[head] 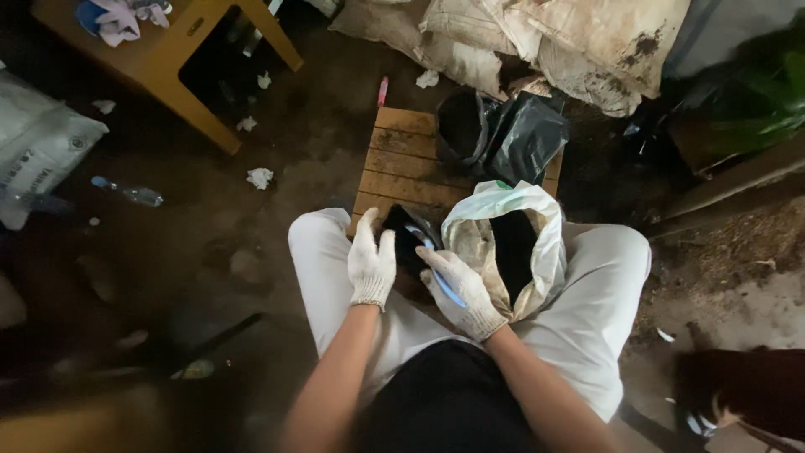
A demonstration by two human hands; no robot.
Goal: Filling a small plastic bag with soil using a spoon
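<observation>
- Both gloved hands work over the lap, just above pale trousers.
- Left hand [371, 264] closes on the edge of a small black bag [408, 239], held at the near edge of a wooden pallet [402, 164].
- Right hand [459, 289] grips a blue-handled tool [440, 281] touching the bag; a slip could tear it.
- White sack [503, 243] leans open on the right thigh and may tip, spilling.

I find the scene dim overall. Soft light falls from above onto the pale trousers [335, 277] and the slatted wooden board [402, 164]. The dark earthen floor [210, 252] sinks into shadow at left. The lower corners are blurred and underexposed. No glare noted.
</observation>
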